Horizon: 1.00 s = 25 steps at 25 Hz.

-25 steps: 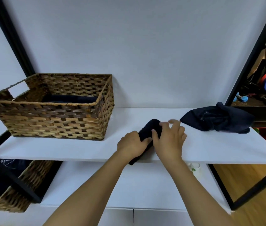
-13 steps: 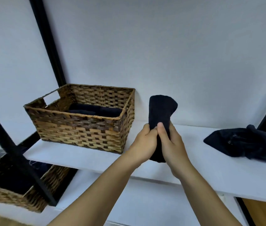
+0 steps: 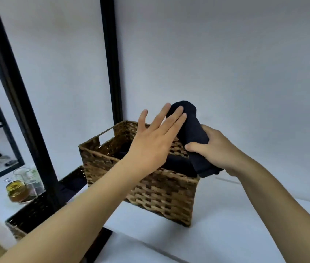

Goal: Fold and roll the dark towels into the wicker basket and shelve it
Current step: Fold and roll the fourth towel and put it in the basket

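At the far left of the frame, low down, a glass jar (image 3: pixel 15 190) with amber contents and a clear glass pitcher (image 3: pixel 29 180) stand on a white surface behind the black shelf frame (image 3: pixel 20 103), and a second, darker basket (image 3: pixel 36 207) sits on the level below. Moving toward the centre, the left hand (image 3: pixel 150 147) is spread flat, fingers (image 3: pixel 177 121) straight and apart, holding nothing; its fingertips overlap the upper end of the rolled towel (image 3: pixel 192 133), though whether they touch it I cannot tell. Under that hand the wicker basket (image 3: pixel 150 192) stands on the white shelf (image 3: pixel 235 224), with dark cloth already lying inside. Right of centre, the roll hangs over the basket's right rim, gripped round its middle by the right hand (image 3: pixel 216 149), thumb and fingers curled about it. Its long axis runs diagonally, upper end pointing up and left toward the wall, lower end down and right, just past the basket's near right corner. The step in hand looks like loading: the roll is made and is being brought to the basket. The next move probably calls for tipping the roll level with the open space, lowering it beside the cloth inside, and letting the flat hand steady it so the coil does not spring loose on release.
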Each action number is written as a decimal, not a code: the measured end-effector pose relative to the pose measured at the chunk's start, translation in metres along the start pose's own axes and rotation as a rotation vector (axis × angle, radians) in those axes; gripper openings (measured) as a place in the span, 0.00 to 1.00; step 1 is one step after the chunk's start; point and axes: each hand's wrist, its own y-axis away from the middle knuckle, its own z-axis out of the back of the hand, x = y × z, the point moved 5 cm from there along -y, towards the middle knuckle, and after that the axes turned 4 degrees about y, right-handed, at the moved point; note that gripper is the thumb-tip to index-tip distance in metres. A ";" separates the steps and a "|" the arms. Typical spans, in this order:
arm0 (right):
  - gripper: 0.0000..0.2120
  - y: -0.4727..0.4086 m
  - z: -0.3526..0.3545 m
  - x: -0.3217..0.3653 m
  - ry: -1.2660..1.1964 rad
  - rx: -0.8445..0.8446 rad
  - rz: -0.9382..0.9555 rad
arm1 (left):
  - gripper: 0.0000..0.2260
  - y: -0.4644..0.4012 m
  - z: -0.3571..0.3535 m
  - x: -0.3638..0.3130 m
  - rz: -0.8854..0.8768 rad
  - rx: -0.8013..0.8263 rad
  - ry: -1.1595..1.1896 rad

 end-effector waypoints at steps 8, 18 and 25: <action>0.13 -0.089 -0.034 -0.006 0.536 0.197 0.024 | 0.19 -0.046 -0.069 0.097 -0.145 0.595 0.357; 0.23 -0.145 -0.062 -0.077 0.903 0.585 -0.427 | 0.17 -0.039 -0.199 0.097 0.044 1.275 0.711; 0.34 -0.158 -0.102 -0.134 1.015 0.863 -0.687 | 0.33 -0.025 -0.256 0.071 -0.119 1.449 0.466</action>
